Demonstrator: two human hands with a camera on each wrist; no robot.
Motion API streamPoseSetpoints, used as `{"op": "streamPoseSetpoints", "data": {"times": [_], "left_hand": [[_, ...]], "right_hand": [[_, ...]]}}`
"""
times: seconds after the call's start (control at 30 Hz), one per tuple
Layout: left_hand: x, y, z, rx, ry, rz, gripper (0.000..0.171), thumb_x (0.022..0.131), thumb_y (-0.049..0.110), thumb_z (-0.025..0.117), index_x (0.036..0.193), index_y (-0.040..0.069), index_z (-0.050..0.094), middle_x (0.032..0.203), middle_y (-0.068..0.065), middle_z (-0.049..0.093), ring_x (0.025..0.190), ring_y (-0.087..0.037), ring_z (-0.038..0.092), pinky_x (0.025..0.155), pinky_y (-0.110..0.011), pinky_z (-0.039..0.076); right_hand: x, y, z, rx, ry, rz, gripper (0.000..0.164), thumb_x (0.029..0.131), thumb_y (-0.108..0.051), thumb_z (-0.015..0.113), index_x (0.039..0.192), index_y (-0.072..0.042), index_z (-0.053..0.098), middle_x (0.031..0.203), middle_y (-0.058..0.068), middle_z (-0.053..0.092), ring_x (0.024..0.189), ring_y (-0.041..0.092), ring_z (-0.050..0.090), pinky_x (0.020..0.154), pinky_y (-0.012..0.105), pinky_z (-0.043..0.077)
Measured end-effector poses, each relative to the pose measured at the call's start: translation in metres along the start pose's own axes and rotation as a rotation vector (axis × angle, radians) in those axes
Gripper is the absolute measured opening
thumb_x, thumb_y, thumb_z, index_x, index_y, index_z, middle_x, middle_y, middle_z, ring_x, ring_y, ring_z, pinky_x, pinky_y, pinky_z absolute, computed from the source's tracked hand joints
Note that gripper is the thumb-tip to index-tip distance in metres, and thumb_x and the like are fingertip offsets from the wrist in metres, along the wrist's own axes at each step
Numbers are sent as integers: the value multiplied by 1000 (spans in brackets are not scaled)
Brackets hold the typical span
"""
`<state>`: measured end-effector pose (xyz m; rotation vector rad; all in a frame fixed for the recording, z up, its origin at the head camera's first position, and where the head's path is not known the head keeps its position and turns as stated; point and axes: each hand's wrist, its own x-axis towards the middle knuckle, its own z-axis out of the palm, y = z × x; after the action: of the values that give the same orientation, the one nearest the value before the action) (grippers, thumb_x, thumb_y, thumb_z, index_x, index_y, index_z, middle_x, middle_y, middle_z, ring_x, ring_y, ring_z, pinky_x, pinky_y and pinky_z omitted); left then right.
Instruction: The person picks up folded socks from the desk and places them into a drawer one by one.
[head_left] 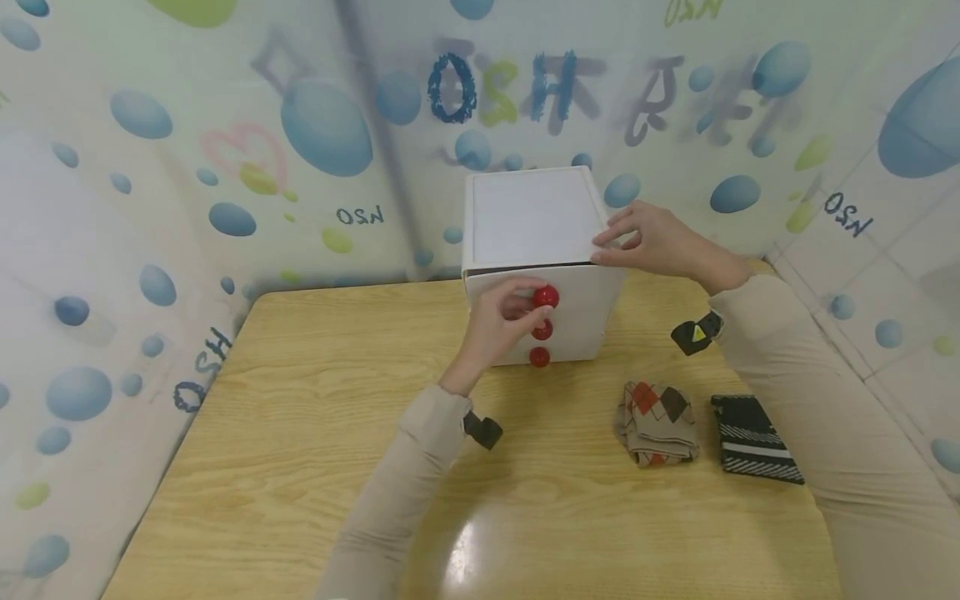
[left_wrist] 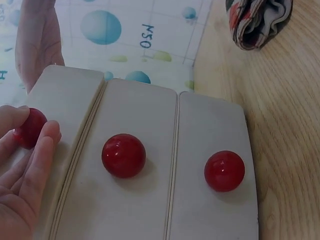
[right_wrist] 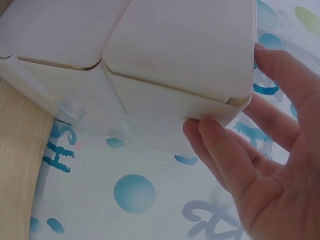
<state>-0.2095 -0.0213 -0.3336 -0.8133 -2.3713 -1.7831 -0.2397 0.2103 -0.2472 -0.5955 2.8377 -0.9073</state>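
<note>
- The left hand (head_left: pixel 506 317) has its thumb and fingers bent around the top red knob (head_left: pixel 547 296), pinching it, with the palm side open enough to show the knob between the fingertips.
- Directly ahead of both hands is the white drawer unit (head_left: pixel 534 218), standing upright on the desk (head_left: pixel 315 417); the knob in the left hand sits on its top drawer front (left_wrist: pixel 75 100).
- Above the left hand, a thin dark gap runs between the unit's top panel and that drawer front.
- Just below the left hand's fingers are the middle red knob (left_wrist: pixel 124 156) and, lower down, the bottom red knob (left_wrist: pixel 225 171), both untouched.
- The right hand (head_left: pixel 648 242) is to the right of the left hand and a little higher, its thumb and fingers spread apart and only slightly bent, fingertips at the unit's upper right front corner.
- Nearer the person than either hand, a folded argyle cloth (head_left: pixel 660 429) lies on the desk, to the right of the left hand.
- Beyond that, beside the right forearm, lies a folded black-and-white striped cloth (head_left: pixel 753 437).
- Behind the unit, past both hands, hangs a pale backdrop (head_left: pixel 300 208) printed with blue and green bubbles.
</note>
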Motion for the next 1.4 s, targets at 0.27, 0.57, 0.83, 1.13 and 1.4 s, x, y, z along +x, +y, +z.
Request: {"op": "streamPoseSetpoints", "data": {"times": [0.27,0.57,0.83,1.13,1.4], "left_hand": [[5,-10,0,22,3,-7,29,81,14,65,109,8,58,100,-6,62,80,-13,62,67,-24,51],[8,-9,-2,33,-1,-6,29,82,14,64,110,9,58,103,-5,61,80,-14,61,67,-24,51],[8,-7,-2,100,-4,-19,30,82,15,64,111,10,57,103,-4,61,82,-13,60,68,-23,50],[-1,21,-22,401,-118,-46,38,85,25,60,120,15,51,99,-2,63,81,-11,59,70,-23,49],[9,48,-64,423,-56,-23,39,84,26,62,119,14,53,89,-4,65,77,-13,59,63,-27,49]], "right_hand": [[1,1,0,-9,-6,-8,42,83,-26,62,111,5,59,121,22,38,97,43,52,77,47,48],[1,1,-1,-5,-3,18,46,79,-27,66,112,5,58,120,20,38,97,42,52,76,46,48],[3,3,-1,2,6,-17,42,78,-21,68,109,6,59,119,21,39,94,41,54,75,45,49],[4,1,1,5,0,-9,44,78,-24,68,109,5,60,121,22,39,94,41,54,75,44,49],[4,2,-1,-9,-2,37,46,78,-26,68,110,5,59,120,20,39,96,41,53,76,45,49]]}}
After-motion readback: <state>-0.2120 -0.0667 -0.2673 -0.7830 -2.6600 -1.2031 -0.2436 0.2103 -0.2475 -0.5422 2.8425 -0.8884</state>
